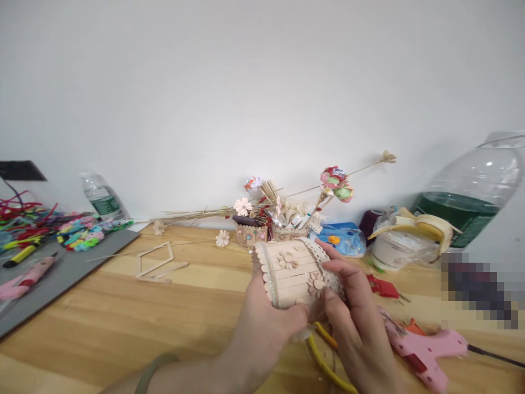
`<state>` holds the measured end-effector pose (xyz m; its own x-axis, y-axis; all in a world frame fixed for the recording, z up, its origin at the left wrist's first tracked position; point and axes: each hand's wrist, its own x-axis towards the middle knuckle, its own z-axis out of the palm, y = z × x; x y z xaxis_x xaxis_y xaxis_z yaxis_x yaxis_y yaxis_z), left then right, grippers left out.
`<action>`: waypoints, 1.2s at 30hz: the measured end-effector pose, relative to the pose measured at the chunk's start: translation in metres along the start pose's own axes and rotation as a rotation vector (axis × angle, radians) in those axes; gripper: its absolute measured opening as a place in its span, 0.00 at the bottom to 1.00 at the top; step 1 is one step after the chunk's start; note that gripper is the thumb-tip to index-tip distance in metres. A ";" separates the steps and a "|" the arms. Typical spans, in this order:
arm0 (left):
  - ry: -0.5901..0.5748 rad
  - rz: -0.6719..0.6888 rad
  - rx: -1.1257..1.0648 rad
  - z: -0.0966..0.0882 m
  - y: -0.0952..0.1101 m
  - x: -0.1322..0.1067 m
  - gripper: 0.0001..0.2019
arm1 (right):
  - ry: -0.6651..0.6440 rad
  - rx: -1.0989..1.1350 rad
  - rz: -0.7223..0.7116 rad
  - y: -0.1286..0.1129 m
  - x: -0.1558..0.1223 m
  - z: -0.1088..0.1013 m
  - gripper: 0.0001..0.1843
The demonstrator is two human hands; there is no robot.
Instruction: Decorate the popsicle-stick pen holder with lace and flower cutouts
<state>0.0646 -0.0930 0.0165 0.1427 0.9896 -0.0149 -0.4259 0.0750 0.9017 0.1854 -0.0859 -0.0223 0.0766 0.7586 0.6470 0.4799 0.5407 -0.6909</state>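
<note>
A round holder made of pale craft sticks (293, 282) lies tilted on its side between my hands, above the wooden table. Lace trim runs round its right end, a scalloped edge round its left. Two wooden flowers sit on its side; one flower (316, 284) is by my right fingertips. My left hand (266, 314) wraps the holder from below and left, thumb along its near side. My right hand (348, 306) grips the lace end, with its thumb near the flower and its fingers over the top. The holder's underside is hidden.
A pink glue gun (430, 350) lies at the right, beside a yellow loop (318, 355). Behind stand decorated holders with paper flowers (336, 180), a banana peel (435, 224) and a large bottle (471, 191). Craft sticks (158, 268) and a grey mat (94, 268) are left.
</note>
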 end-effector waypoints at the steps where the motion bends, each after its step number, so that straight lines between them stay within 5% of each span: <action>1: -0.009 -0.002 0.004 0.000 -0.001 0.000 0.22 | 0.000 -0.002 0.010 0.000 0.000 0.000 0.10; 11: -0.048 0.045 0.047 0.000 -0.002 0.007 0.27 | -0.023 -0.042 0.121 0.008 0.001 0.001 0.14; 15: 0.027 0.062 0.150 -0.002 -0.003 0.008 0.25 | -0.096 0.194 0.154 0.006 0.003 -0.011 0.15; 18: 0.069 0.050 0.197 -0.006 -0.005 0.010 0.22 | 0.048 0.365 0.183 0.006 0.007 -0.024 0.13; 22: 0.053 0.049 0.179 -0.009 -0.004 0.011 0.21 | 0.350 0.181 0.207 0.007 0.014 -0.035 0.09; 25: 0.030 0.051 0.168 -0.010 -0.003 0.011 0.22 | 0.429 0.158 0.152 0.004 0.015 -0.038 0.08; 29: 0.023 0.066 0.173 -0.011 -0.004 0.011 0.22 | 0.301 0.041 0.080 0.001 0.013 -0.039 0.11; 33: 0.027 0.064 0.176 -0.012 -0.004 0.011 0.24 | 0.106 -0.288 -0.294 0.002 0.014 -0.041 0.04; 36: 0.020 0.071 0.179 -0.011 -0.003 0.012 0.26 | 0.028 -0.338 -0.459 0.003 0.015 -0.040 0.06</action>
<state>0.0578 -0.0804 0.0091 0.0993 0.9941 0.0441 -0.2681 -0.0159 0.9633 0.2225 -0.0872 -0.0017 -0.1848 0.4606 0.8682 0.7220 0.6630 -0.1980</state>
